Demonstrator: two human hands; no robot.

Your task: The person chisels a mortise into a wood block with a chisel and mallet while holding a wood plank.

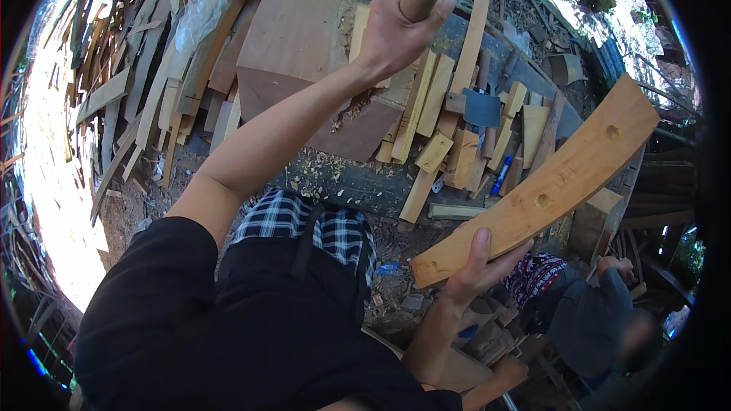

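Observation:
My left hand [392, 38] grips a round wooden piece [417, 0] with a pale end, held upright near the top of the view over the workbench. My right hand [472, 278] holds a long, slightly curved light-brown board [579, 160] near its lower end, thumb on its face. The board slants up to the right and has several round holes or recesses. Below and behind my raised left hand are two reddish-brown wood blocks [286, 38] with shavings beside them.
The dark workbench [335, 186] carries wooden sticks [468, 38], a dark metal blade [481, 109] and a blue marker [501, 176]. Loose slats [114, 99] crowd the left. At lower right are a co-worker [586, 320] in a grey top and another person's hand [509, 371].

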